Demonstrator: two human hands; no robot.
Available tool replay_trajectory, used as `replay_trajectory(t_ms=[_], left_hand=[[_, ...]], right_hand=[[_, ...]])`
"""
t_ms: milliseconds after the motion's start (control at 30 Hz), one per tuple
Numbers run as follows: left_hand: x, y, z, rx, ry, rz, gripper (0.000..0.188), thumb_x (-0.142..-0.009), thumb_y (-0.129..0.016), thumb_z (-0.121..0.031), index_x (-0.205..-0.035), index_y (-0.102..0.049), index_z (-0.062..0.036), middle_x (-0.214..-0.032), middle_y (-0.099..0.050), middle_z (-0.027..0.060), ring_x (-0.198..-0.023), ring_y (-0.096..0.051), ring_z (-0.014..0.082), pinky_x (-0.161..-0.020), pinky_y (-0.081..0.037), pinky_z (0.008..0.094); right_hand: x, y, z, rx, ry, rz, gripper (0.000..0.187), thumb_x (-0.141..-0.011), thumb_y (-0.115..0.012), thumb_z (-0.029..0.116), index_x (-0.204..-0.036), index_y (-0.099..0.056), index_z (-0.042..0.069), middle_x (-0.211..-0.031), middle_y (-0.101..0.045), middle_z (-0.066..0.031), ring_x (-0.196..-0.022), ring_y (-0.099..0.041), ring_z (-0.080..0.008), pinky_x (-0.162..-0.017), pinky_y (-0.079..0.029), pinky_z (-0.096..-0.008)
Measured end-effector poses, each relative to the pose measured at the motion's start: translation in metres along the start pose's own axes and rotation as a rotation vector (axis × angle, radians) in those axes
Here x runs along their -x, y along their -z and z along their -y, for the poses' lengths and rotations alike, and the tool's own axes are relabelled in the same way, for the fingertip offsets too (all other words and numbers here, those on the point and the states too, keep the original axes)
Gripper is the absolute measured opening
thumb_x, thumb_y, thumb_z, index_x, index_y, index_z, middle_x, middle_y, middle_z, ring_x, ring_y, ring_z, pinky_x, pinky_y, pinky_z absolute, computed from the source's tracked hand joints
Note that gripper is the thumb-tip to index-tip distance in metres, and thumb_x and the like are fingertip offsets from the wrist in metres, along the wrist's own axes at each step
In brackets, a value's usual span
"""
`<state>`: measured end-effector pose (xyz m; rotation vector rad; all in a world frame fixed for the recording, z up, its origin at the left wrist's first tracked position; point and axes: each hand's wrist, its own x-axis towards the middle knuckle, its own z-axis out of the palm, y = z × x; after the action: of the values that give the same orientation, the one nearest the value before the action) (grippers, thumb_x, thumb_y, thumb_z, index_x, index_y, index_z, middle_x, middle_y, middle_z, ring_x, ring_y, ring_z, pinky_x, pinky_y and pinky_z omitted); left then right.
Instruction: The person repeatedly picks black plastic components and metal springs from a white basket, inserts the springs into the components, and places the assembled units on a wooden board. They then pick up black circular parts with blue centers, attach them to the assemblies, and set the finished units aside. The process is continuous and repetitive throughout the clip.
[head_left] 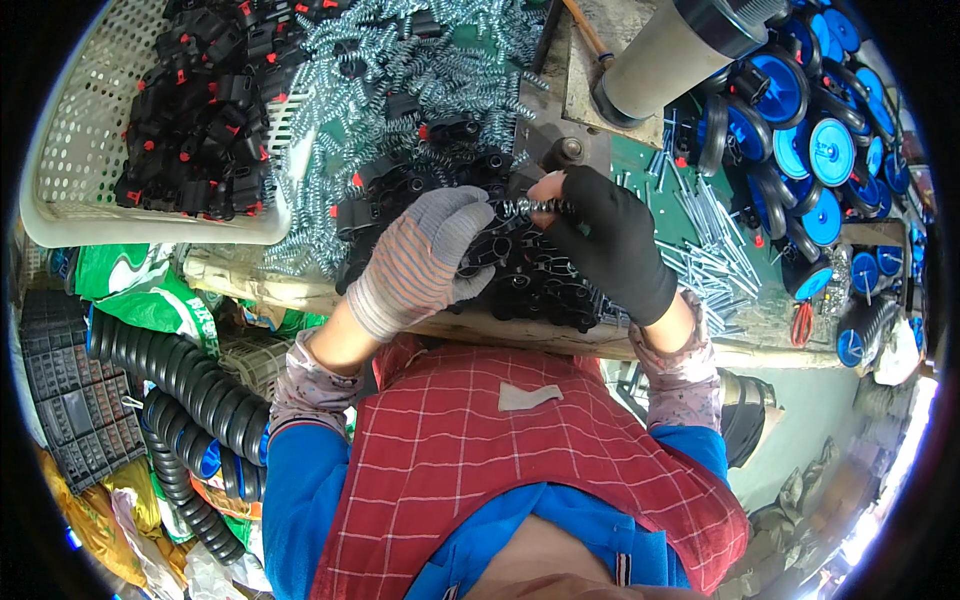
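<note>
My right hand point(610, 240), in a black glove with bare fingertips, pinches a metal coil spring point(522, 207) held level over the worktable. The curled fingers of my left hand point(425, 262), in a grey striped glove, come close to the spring's left end. Black plastic shows between that thumb and fingers, but I cannot tell a held piece from the pile behind. Beneath both hands lies a heap of black plastic housings point(540, 290), some with red tabs. Loose springs point(400, 95) spread across the table beyond.
A white perforated basket point(75, 150) at left holds more black housings point(200, 120). A grey cylinder press point(660, 65) stands at the back right. Long metal pins point(715, 245) and blue-black wheels point(830, 150) lie to the right. Stacked black wheels point(185, 375) rest below the table's left side.
</note>
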<state>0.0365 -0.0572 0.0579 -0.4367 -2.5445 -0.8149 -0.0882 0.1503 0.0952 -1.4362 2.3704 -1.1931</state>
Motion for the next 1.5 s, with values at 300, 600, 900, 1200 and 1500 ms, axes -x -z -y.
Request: replay_trajectory(t_ms=[300, 600, 900, 1200, 1500], left_hand=[[0.019, -0.029, -0.002, 0.224, 0.151, -0.095, 0.075, -0.065, -0.090, -0.013, -0.127, -0.050, -0.0011, -0.125, -0.060, 0.0205, -0.111, -0.062, 0.0364, -0.094, -0.052, 0.0429], [0.023, -0.042, 0.007, 0.173, 0.092, -0.218, 0.076, -0.064, -0.092, -0.014, -0.123, -0.045, -0.0035, -0.121, -0.060, 0.0207, -0.106, -0.064, 0.0373, -0.088, -0.055, 0.0418], [0.019, -0.061, -0.007, 0.375, 0.293, -0.221, 0.071, -0.074, -0.087, -0.038, -0.121, -0.049, -0.0020, -0.123, -0.060, 0.0203, -0.102, -0.065, 0.0350, -0.086, -0.054, 0.0412], [0.018, -0.043, 0.002, -0.038, 0.304, 0.018, 0.067, -0.078, -0.077, -0.042, -0.125, -0.054, -0.0011, -0.124, -0.058, 0.0209, -0.114, -0.057, 0.0388, -0.099, -0.048, 0.0465], [0.028, -0.053, 0.010, -0.040, 0.251, -0.030, 0.076, -0.081, -0.071, -0.058, -0.129, -0.054, -0.0022, -0.126, -0.057, 0.0215, -0.115, -0.056, 0.0399, -0.099, -0.048, 0.0484]], right_hand=[[-0.009, -0.004, 0.004, -0.055, 0.250, 0.085, 0.026, -0.085, -0.070, 0.013, -0.109, -0.067, 0.006, -0.096, -0.065, -0.0101, -0.081, -0.066, -0.0311, -0.067, -0.054, -0.0371], [0.023, -0.015, -0.012, 0.034, 0.010, 0.118, 0.033, -0.084, -0.077, 0.026, -0.107, -0.059, 0.010, -0.089, -0.064, -0.0089, -0.073, -0.066, -0.0325, -0.064, -0.053, -0.0378], [0.018, -0.011, -0.014, 0.275, 0.236, 0.140, 0.034, -0.088, -0.069, 0.039, -0.105, -0.065, 0.009, -0.085, -0.066, -0.0077, -0.075, -0.068, -0.0307, -0.061, -0.053, -0.0393], [-0.031, -0.029, -0.026, 0.161, 0.029, 0.197, 0.016, -0.093, -0.067, 0.017, -0.105, -0.065, 0.006, -0.093, -0.070, -0.0137, -0.084, -0.069, -0.0348, -0.070, -0.054, -0.0396], [-0.002, -0.019, -0.026, -0.510, -0.430, 0.077, 0.020, -0.084, -0.078, 0.007, -0.101, -0.070, 0.001, -0.093, -0.070, -0.0049, -0.086, -0.064, -0.0129, -0.079, -0.050, -0.0268]])
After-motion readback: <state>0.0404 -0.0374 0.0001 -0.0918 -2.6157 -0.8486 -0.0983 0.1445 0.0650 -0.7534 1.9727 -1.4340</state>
